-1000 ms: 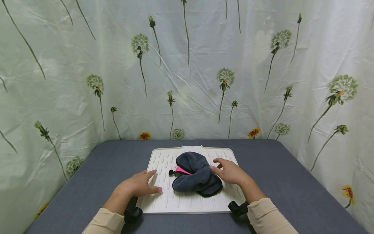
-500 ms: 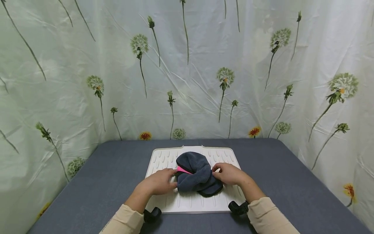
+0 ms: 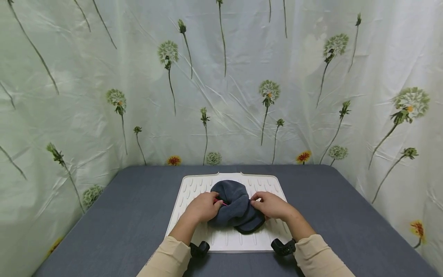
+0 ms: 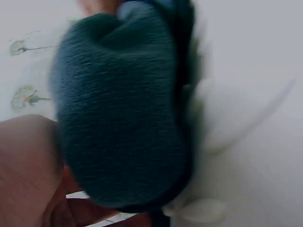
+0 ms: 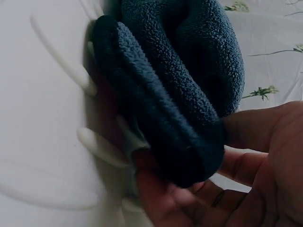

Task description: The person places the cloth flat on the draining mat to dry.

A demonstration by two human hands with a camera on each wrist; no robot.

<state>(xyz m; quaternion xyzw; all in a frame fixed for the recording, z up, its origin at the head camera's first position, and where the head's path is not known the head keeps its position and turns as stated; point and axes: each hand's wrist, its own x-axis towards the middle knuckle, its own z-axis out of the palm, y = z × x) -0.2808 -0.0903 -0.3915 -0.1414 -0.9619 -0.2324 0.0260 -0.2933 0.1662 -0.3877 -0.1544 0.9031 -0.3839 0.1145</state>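
Note:
A twisted dark blue fleece piece point(image 3: 232, 213) with black edging lies bunched on the white ribbed tray point(image 3: 191, 186). A little pink shows at its left side. My left hand point(image 3: 202, 207) grips that left end, fingers curled around the pink part. In the left wrist view the fleece point(image 4: 120, 109) covers most of the fingers. At the other side, my right hand point(image 3: 272, 205) holds the right end between thumb and fingers. The right wrist view has the fleece's folded edge point(image 5: 165, 113) between the thumb and fingers of the hand point(image 5: 255, 175).
Under the tray is a grey-blue table point(image 3: 149, 192). A pale curtain point(image 3: 138, 77) printed with dandelions hangs behind and along both sides. Black wrist devices point(image 3: 283, 246) sit on both wrists, close to the tray's front edge.
My left hand has moved right from the tray's left side and taken hold of the fleece's left end, covering its black toggle. The right hand has closed on the right end.

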